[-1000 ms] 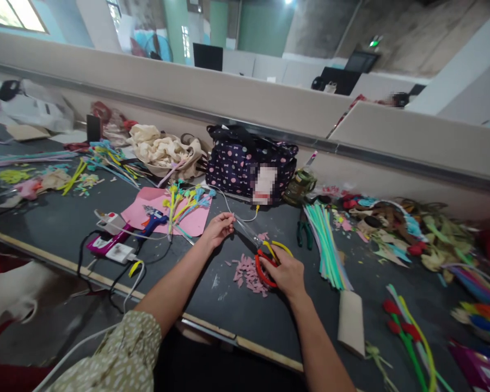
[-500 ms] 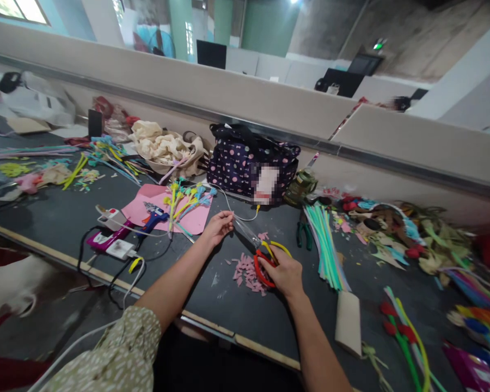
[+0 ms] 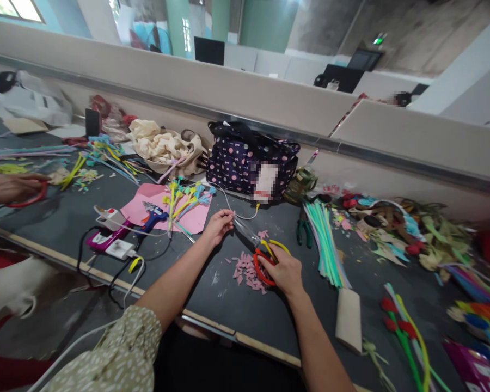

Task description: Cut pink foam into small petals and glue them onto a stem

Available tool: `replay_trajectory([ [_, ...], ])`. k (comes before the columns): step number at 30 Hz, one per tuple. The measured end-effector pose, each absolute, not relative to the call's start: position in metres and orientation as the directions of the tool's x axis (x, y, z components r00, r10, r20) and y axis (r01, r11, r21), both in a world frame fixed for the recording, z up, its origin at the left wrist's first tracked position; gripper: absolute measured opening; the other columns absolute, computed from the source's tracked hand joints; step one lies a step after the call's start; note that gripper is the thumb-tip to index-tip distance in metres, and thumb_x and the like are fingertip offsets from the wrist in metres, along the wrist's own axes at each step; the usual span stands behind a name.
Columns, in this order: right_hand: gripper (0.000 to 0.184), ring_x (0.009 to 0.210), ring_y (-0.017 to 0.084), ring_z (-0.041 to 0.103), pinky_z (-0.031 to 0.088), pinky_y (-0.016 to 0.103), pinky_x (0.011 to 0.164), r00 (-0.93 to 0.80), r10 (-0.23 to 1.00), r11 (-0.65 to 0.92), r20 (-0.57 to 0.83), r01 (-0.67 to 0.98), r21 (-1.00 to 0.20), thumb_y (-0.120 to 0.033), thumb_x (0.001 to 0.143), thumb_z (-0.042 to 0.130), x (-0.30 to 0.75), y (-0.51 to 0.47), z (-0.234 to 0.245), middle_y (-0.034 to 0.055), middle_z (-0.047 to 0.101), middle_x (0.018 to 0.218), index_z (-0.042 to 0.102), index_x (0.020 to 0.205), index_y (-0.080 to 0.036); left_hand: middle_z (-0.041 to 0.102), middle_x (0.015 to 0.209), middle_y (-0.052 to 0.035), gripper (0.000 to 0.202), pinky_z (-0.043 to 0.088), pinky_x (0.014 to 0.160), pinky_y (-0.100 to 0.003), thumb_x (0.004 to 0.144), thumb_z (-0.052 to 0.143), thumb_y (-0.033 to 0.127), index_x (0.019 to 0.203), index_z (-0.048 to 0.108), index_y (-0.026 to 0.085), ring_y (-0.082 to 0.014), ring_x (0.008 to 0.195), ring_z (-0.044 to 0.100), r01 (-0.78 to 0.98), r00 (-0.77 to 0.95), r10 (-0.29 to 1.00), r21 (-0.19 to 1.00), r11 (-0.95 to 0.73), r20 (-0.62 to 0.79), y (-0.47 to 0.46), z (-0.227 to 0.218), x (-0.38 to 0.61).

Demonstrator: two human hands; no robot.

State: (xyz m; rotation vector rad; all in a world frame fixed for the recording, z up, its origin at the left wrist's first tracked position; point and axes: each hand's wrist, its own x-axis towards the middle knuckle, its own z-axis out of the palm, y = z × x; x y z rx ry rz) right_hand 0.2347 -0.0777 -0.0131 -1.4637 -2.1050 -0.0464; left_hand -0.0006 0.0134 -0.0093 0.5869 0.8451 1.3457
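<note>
In my right hand [image 3: 285, 270] are scissors [image 3: 265, 277] with red and yellow handles, their blades pointing up and left. My left hand [image 3: 220, 226] is closed in a pinch at the blade tips; what it holds, if anything, is too small to make out. Under and beside the scissors lies a pile of small pink cut pieces [image 3: 247, 270] on the dark table [image 3: 224, 305]. A pink sheet [image 3: 134, 204] left of my left hand carries a blue glue gun [image 3: 153, 219] and a bunch of yellow, blue and green tufted stems [image 3: 185, 198].
A co-worker's hand [image 3: 14, 188] with red-handled scissors [image 3: 38, 196] is at the far left. Green-handled pliers [image 3: 304, 231] and mint pipe cleaners [image 3: 324, 247] lie to the right. A dotted bag [image 3: 237, 158] stands behind; a power strip [image 3: 110, 234] and cords lie left.
A co-worker's hand with red-handled scissors has come into view at the far left. My own hands and scissors look almost the same.
</note>
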Motion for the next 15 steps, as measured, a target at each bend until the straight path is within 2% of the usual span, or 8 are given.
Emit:
replay_trajectory([
  [10,0.047,0.089,0.023,0.069,0.053,0.033,0.075,-0.21,0.859,0.377,0.467,0.876,-0.3,-0.053,0.084,0.054,0.2349,-0.0772,-0.0113,0.0078,0.071,0.106,0.065,0.114,-0.019,0.058,0.06,0.0008,0.03,0.047,0.052,-0.019,0.056,0.081,0.014,0.08,0.065,0.012,-0.0072,0.052,0.055,-0.592,0.059,0.977,0.781,0.198,-0.203,0.0146,-0.0071,-0.0021],
  [15,0.045,0.091,0.023,0.068,0.054,0.034,0.078,-0.181,0.861,0.364,0.475,0.872,-0.327,-0.051,0.083,0.055,0.2365,-0.0764,-0.0133,0.0081,0.071,0.105,0.065,0.115,-0.021,0.065,0.073,-0.0018,0.029,0.048,0.052,-0.018,0.058,0.081,0.013,0.081,0.064,0.013,-0.006,0.054,0.056,-0.634,0.056,0.971,0.743,0.214,-0.232,0.0151,-0.0044,-0.0043],
])
